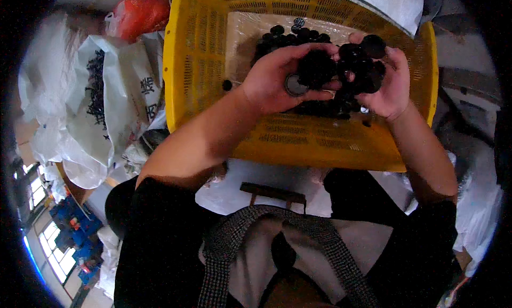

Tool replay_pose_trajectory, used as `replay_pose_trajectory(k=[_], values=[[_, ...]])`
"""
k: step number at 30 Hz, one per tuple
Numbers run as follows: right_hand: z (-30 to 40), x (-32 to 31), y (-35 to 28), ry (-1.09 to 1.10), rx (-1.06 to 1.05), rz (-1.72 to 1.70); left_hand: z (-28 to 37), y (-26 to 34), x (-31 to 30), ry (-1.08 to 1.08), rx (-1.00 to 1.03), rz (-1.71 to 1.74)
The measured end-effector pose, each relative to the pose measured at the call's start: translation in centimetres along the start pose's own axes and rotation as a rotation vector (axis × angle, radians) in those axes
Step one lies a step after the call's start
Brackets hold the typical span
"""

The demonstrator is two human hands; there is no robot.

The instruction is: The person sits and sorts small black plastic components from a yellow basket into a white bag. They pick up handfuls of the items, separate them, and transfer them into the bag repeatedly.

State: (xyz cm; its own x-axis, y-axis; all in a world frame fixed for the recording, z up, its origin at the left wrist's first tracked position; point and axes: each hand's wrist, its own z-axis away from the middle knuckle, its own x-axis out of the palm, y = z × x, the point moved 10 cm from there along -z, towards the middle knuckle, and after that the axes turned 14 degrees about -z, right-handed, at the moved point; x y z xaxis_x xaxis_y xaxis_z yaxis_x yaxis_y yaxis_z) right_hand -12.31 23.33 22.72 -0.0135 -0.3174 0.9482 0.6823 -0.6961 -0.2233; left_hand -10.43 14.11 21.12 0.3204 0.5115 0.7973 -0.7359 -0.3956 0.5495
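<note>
Over a yellow plastic crate (320, 156), my left hand (284, 78) is closed around a cluster of round black parts (318, 69), with a grey-faced disc at the palm. Close beside it, my right hand (390, 82) holds more round black parts (356, 63), some with a glossy surface. The two handfuls nearly touch; whether they do cannot be told. Beneath and behind my hands lies a pile of similar black parts (276, 37) on brown board or film at the crate's bottom. A single black piece (227, 85) lies apart at the left.
Left of the crate stands an open white woven sack (112, 80) with black pieces inside, and behind it a red plastic bag (142, 15). White sheeting (392, 3) hangs over the crate's far right corner. A small dark stool or bar (273, 192) shows below the crate.
</note>
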Motion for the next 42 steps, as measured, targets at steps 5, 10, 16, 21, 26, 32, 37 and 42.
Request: replay_pose_trajectory(k=[5,10,16,21,26,32,37,42], values=[[1.5,2.8,-0.8,0.018,-0.077,-0.065,-0.1,1.1,3.1,-0.102,0.145,0.198],[2.8,2.6,-2.4,0.12,-0.239,-0.012,-0.9,0.6,4.2,-0.057,0.186,0.302],[5.4,3.5,-2.7,0.129,-0.35,-0.101,-1.6,0.0,5.7,0.006,0.158,0.322],[10.8,4.2,-4.0,-0.05,-0.396,-0.248,-3.3,-2.0,9.3,0.142,0.046,0.144],[20.1,2.6,-6.6,0.064,-0.669,-0.219,-7.5,-6.9,15.0,0.071,-0.118,0.017],[37.5,-0.7,-9.9,0.205,-0.968,-0.173,-14.9,-17.6,27.5,-0.178,-0.249,-0.157],[48.3,-9.5,-11.8,0.609,-1.014,0.017,-22.2,-29.4,29.6,-0.171,-0.462,-0.216],[50.3,-14.7,-9.8,0.856,-0.844,0.11,-23.4,-33.2,29.0,-0.095,-0.518,-0.425]])
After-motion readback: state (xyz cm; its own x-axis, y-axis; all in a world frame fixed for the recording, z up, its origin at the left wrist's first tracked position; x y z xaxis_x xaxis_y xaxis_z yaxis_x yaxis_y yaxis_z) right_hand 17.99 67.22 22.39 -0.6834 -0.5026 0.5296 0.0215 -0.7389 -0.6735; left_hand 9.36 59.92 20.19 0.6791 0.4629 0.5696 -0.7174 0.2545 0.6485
